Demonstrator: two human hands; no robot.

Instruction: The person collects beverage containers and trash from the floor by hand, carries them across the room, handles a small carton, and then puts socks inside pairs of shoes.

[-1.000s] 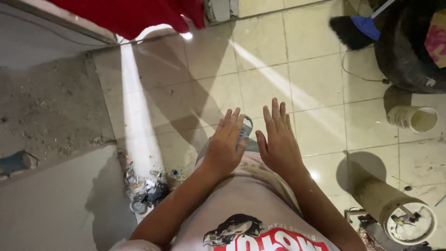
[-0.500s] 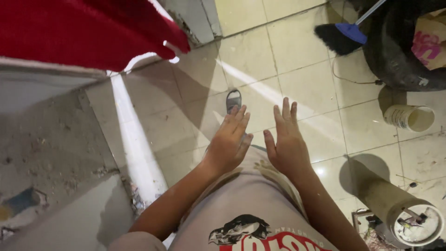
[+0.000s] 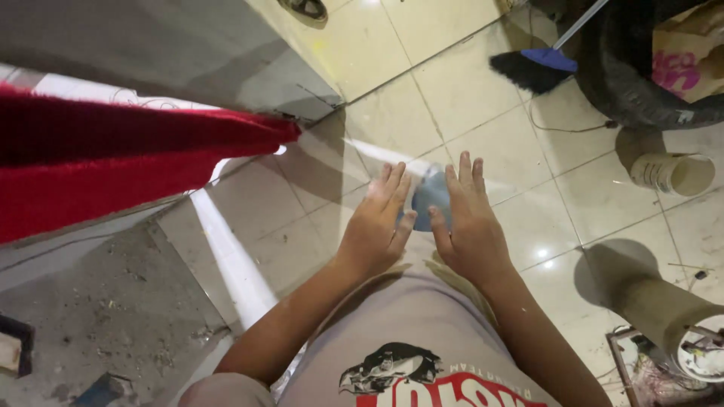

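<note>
A: Quick one: what were the hands doing at that pt?

B: Both were out in front of the body, palms down, fingers straight and only loosely parted. Left hand (image 3: 375, 230) and right hand (image 3: 471, 226) sat side by side w/ a narrow gap between. Neither gripped or pinched anything, as far as I could see.

A: And the thing nearest them?

B: A grey-blue sandal (image 3: 430, 197), or a foot in one, showed thru the gap betw. the hands, down on the cream tiled floor (image 3: 467, 98). Blurred, so I couldn't tell more. It lay below the hands, not touching them.

A: So how far along was it?

B: My read only: nothing was picked up, no contact w/ any object. Hands were bare and free, so whatever work there was hadn't got to a hold yet.

A: What else was about?

B: A red cloth (image 3: 113, 162) hung at the left, over a grey concrete slab (image 3: 98, 316) w/ grit on it. A broom (image 3: 539, 64) lay top right, a small white bucket (image 3: 671, 173) at the right, well apart from the hands. A cardboard tube (image 3: 664, 309) stood lower right.
</note>
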